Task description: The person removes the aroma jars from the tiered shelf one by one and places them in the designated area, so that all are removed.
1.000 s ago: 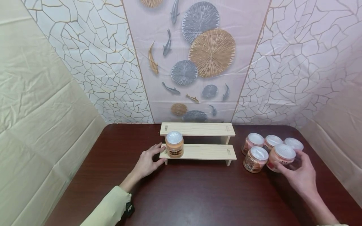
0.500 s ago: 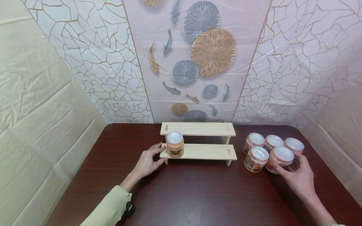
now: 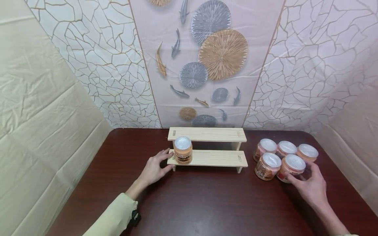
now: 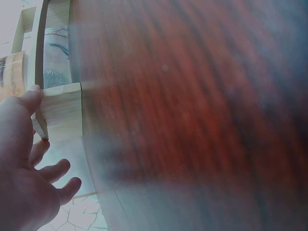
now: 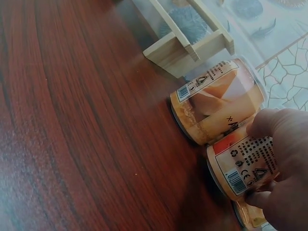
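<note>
My left hand pinches the left end of a two-tier wooden shelf; in the left wrist view the thumb lies at the board's front edge. On the lower tier near that hand stands a jar with a clear lid and an orange label. At the right, my right hand grips the front right jar of a group, thumb on its front left and fingers behind. The right wrist view shows this jar's barcode label close beside a neighbouring jar, its base at the table.
Several similar jars stand close together around the held one, among them a front left jar and a back right jar. The shelf's upper tier backs toward the patterned cloth. Dark wood table spreads in front.
My right hand has lowered the gripped jar down and slightly left, into line beside the front left jar. The left hand stays at the shelf's end.
</note>
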`<action>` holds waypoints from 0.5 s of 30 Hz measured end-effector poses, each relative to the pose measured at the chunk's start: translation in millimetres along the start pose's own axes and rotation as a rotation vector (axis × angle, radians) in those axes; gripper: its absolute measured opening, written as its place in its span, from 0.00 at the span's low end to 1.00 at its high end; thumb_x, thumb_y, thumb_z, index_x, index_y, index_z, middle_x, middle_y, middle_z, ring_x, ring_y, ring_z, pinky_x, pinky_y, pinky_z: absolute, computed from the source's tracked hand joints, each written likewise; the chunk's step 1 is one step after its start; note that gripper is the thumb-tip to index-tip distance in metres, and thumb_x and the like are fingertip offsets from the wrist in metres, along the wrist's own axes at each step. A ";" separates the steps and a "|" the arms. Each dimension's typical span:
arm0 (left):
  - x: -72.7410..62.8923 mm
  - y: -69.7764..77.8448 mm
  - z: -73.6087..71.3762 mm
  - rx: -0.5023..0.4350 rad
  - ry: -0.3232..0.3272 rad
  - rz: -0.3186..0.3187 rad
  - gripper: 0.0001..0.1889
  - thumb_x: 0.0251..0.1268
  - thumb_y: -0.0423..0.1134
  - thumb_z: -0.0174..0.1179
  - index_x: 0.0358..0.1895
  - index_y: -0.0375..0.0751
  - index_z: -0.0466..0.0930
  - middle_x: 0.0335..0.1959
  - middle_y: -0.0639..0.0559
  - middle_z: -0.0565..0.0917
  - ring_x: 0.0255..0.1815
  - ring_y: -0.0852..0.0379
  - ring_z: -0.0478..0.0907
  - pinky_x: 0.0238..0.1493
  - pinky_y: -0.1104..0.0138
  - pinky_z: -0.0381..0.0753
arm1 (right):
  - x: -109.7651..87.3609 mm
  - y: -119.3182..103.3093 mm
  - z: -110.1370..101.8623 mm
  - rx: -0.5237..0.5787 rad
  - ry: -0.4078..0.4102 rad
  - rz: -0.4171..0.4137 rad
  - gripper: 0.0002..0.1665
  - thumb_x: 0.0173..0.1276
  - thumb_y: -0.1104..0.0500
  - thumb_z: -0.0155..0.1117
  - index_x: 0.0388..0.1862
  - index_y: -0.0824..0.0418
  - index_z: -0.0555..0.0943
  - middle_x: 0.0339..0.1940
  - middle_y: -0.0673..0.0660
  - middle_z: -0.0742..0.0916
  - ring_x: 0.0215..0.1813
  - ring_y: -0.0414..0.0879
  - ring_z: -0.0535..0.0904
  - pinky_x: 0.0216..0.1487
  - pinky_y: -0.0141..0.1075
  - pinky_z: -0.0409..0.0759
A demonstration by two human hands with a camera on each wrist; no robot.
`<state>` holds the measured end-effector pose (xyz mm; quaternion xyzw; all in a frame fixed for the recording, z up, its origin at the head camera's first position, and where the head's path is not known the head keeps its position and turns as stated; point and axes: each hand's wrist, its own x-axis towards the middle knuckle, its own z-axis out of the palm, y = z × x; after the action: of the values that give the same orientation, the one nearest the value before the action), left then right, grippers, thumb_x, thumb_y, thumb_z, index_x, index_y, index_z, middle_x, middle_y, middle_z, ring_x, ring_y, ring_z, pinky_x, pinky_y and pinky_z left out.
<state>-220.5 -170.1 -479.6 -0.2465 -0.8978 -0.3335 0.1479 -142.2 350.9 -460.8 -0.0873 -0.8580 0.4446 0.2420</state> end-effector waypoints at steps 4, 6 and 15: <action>1.2 1.7 -0.9 -0.001 -0.006 -0.006 0.26 0.59 0.41 0.73 0.61 0.37 0.82 0.65 0.37 0.76 0.65 0.32 0.71 0.61 0.41 0.71 | 0.0 1.5 1.1 0.006 -0.001 0.003 0.47 0.51 0.75 0.75 0.69 0.74 0.63 0.60 0.71 0.75 0.49 0.23 0.67 0.46 0.14 0.69; 1.2 2.4 -1.0 -0.004 -0.001 -0.001 0.26 0.59 0.40 0.74 0.61 0.36 0.82 0.65 0.36 0.76 0.65 0.31 0.71 0.60 0.41 0.71 | -0.2 2.2 1.8 0.007 -0.002 0.008 0.47 0.51 0.75 0.75 0.69 0.74 0.63 0.60 0.71 0.75 0.49 0.23 0.67 0.46 0.14 0.69; 0.0 1.5 0.2 -0.004 0.005 0.003 0.26 0.59 0.39 0.73 0.60 0.36 0.82 0.65 0.36 0.76 0.65 0.31 0.71 0.60 0.41 0.72 | -1.1 3.5 3.9 -0.001 -0.002 0.005 0.46 0.51 0.74 0.77 0.68 0.73 0.64 0.59 0.67 0.75 0.49 0.22 0.68 0.45 0.14 0.70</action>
<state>-219.7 -169.0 -478.9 -0.2474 -0.8965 -0.3354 0.1502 -143.4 349.7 -465.8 -0.0890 -0.8583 0.4447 0.2399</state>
